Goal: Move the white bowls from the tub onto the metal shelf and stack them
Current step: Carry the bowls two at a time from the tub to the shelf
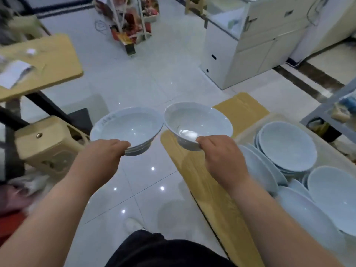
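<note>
Our left hand (107, 151) grips the near rim of a short stack of white bowls (131, 128). There seem to be two, nested, judging by the doubled edges beneath the knuckles. Our right hand (217, 153) pinches the near rim of a single white bowl (194, 122), which tips slightly away from us. Both hands curl over the rims. The fingers underneath are hidden, so we cannot tell how they support the bases. The two loads hang side by side just ahead of the hands, their neighbouring rims almost touching, above the glossy tiled floor (154, 83).

We judge the edge grip to be the quickest way to lift bowls from a crowded container, and a load in each hand means fewer trips. Carrying them mouth-up keeps them ready to nest.

To the right of the right hand sits the pale plastic tub (331, 151), with the remaining bowls (287, 143) leaning in overlapping rows. It appears to rest on flattened cardboard (240, 108), probably to spare the tiles. Beyond the tub, far right of the right hand, only a corner of the grey metal shelf (327, 106) shows; it is the likely destination. Left of the left hand stand a plastic stool (50, 143) and a wooden table (48, 60).

We judge this to be mid-carry: these bowls are out of the tub and not yet shelved.
</note>
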The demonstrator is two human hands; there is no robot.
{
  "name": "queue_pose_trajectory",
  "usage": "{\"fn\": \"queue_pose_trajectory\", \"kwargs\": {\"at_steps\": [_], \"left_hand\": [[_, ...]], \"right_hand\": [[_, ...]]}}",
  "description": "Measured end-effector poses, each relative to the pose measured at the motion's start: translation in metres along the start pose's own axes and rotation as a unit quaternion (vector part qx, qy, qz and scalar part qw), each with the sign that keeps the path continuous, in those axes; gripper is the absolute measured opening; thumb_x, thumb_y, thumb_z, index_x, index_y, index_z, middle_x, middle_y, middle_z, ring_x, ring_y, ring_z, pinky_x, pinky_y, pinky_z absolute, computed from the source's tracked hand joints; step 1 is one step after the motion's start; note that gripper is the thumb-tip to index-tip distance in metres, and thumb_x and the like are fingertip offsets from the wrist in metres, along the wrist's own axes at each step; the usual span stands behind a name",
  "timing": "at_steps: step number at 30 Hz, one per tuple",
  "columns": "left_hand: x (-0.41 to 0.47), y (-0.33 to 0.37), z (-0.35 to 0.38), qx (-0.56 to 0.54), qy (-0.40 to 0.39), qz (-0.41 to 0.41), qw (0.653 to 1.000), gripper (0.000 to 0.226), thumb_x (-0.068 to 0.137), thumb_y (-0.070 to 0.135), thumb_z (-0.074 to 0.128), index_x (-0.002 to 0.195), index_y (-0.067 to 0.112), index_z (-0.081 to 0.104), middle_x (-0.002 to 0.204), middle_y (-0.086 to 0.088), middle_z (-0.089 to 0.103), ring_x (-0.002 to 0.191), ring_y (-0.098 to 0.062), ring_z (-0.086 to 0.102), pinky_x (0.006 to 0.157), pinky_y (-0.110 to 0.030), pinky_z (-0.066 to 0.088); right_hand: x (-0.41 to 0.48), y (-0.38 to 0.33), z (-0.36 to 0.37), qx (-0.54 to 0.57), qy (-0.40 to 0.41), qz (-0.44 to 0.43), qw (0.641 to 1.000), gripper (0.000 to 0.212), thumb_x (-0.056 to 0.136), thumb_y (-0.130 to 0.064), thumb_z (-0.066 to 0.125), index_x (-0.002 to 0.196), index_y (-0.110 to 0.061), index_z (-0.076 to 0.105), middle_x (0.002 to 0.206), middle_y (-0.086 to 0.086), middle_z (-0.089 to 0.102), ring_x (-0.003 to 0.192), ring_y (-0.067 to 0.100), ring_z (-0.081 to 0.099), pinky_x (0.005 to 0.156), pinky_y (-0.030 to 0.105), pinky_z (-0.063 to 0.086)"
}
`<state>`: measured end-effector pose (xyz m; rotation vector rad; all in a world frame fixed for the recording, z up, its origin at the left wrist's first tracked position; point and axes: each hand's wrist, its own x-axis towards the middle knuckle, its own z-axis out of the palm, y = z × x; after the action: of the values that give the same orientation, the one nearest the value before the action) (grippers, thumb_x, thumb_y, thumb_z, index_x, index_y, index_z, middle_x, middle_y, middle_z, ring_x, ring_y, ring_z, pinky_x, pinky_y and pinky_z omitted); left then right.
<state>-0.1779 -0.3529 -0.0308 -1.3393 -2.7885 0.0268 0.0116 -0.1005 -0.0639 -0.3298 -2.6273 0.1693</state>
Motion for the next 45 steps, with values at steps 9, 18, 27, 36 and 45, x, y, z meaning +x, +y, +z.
{"fn": "queue_pose_trajectory", "kwargs": {"at_steps": [9,18,27,36,45], "left_hand": [[-0.07,-0.209,0.002,0.012,0.009,-0.166,0.986,0.033,0.066,-0.002,0.072,0.084,0.024,0.066,0.067,0.005,0.063,0.057,-0.026,0.057,0.043,-0.023,0.023],[-0.135,-0.346,-0.016,0.029,0.018,-0.337,0.941,0.024,0.073,0.009,0.069,0.085,0.028,0.059,0.07,0.004,0.058,0.062,-0.027,0.056,0.044,-0.028,0.031],[-0.127,-0.413,-0.056,0.078,0.049,-0.53,0.843,0.022,0.073,0.009,0.062,0.085,0.026,0.055,0.072,0.007,0.056,0.066,-0.022,0.051,0.047,-0.03,0.033],[-0.103,-0.454,-0.127,0.153,0.085,-0.66,0.731,0.035,0.079,0.009,0.058,0.106,0.031,0.059,0.09,0.01,0.064,0.082,-0.022,0.058,0.058,-0.033,0.048],[-0.1,-0.505,-0.172,0.232,0.134,-0.666,0.696,0.032,0.071,0.002,0.066,0.089,0.028,0.063,0.071,0.012,0.062,0.065,-0.021,0.059,0.045,-0.018,0.018]], "right_hand": [[0.16,-0.169,0.105,0.047,-0.07,-0.156,0.984,0.035,0.069,0.006,0.053,0.096,-0.011,0.066,0.073,0.004,0.061,0.066,0.03,0.054,0.063,0.034,0.039],[0.302,-0.338,0.185,0.101,-0.066,-0.315,0.942,0.04,0.065,0.012,0.064,0.097,-0.012,0.069,0.074,0.003,0.065,0.064,0.029,0.055,0.065,0.027,0.029],[0.452,-0.464,0.255,0.201,-0.05,-0.473,0.857,0.04,0.063,0.008,0.071,0.097,-0.012,0.069,0.08,0.006,0.069,0.072,0.033,0.061,0.064,0.033,0.043],[0.587,-0.585,0.253,0.289,-0.003,-0.609,0.738,0.04,0.069,0.005,0.07,0.104,-0.014,0.069,0.089,0.005,0.071,0.083,0.031,0.065,0.072,0.038,0.05],[0.649,-0.696,0.232,0.35,0.058,-0.631,0.69,0.031,0.076,0.006,0.071,0.101,-0.012,0.07,0.087,0.007,0.071,0.08,0.032,0.065,0.064,0.035,0.048]]}}
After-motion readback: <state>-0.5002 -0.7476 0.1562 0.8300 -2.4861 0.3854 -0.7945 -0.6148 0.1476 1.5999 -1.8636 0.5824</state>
